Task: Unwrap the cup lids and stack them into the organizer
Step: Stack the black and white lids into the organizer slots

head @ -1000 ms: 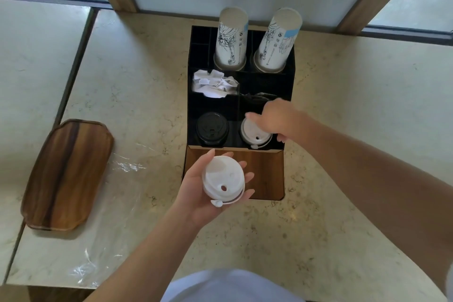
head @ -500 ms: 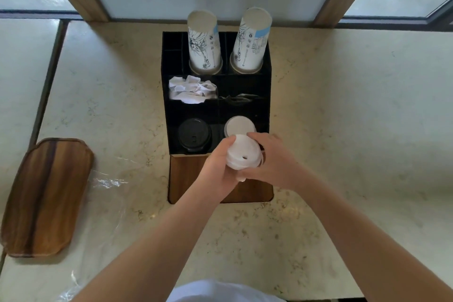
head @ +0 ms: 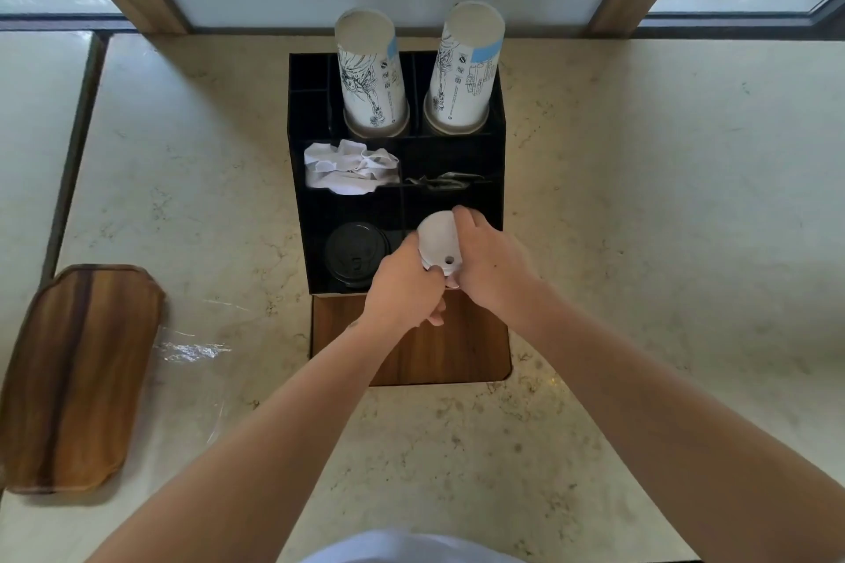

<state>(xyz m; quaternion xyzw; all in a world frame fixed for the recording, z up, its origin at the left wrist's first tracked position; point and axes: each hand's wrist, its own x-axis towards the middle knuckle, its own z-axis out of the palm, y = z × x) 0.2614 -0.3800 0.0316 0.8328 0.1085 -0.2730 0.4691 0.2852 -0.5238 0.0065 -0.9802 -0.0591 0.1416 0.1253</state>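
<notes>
**Operator:** Both hands are on the white lids (head: 438, 245) from where I watch. The left hand (head: 404, 288) curls round the stack's near-left side, and the right hand (head: 491, 263) wraps its right side, fingertips reaching over the far rim. So each hand is closed on the same stack.

**Colleague:** Where does the stack sit?

**Operator:** I see it tilted over the organizer's (head: 311, 197) front right compartment, sip hole facing up toward me. Whether its bottom rests inside the compartment I cannot tell; the hands hide it.

**Colleague:** And beside it?

**Operator:** Black lids (head: 354, 254) lie in the front left compartment, just beside the left hand. Behind them, the middle left compartment holds crumpled white paper (head: 350, 167); the middle right one holds something thin and dark that I cannot make out. At the back stand two printed paper cup stacks (head: 372, 73), upside down, side by side.

**Colleague:** The organizer itself?

**Operator:** It is black with a wooden front panel (head: 457, 347), standing near the far edge of the marble counter (head: 640, 242), about mid-width. Clear plastic wrap (head: 192, 350) lies flat on the counter to its left, and a wooden tray (head: 73, 379) rests at the counter's left edge, touching the wrap's far side as far as I can see.
</notes>
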